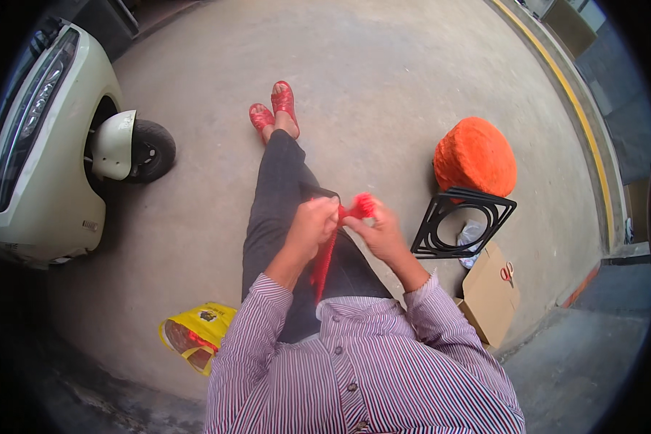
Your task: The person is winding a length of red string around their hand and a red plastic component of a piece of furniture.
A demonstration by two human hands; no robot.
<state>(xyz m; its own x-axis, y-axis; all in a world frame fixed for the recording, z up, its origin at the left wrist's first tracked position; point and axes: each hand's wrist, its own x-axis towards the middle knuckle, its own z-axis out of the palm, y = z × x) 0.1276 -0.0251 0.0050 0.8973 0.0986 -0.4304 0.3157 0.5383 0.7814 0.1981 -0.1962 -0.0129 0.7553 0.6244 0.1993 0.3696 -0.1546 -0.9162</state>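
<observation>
Though grey, a yellow-edged floor (pixel 369 87).

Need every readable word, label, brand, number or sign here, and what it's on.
Nothing legible enough to quote.
Yellow bag: dark print and an emblem, too small to read.
White vehicle: small dark mark on its side, can't tell if it's a label.
Red strip: none seen.
Cardboard: none seen.

Narrow bright-red fuzzy strip (pixel 326 264): state and pose

The strip is hanging as a long tail below the left hand (pixel 315 223), slanting slightly leftward. Its upper part is running across to the right hand (pixel 380 233), where a bunched, fluffy portion (pixel 364 205) is projecting. Blur is obscuring finer detail.
</observation>
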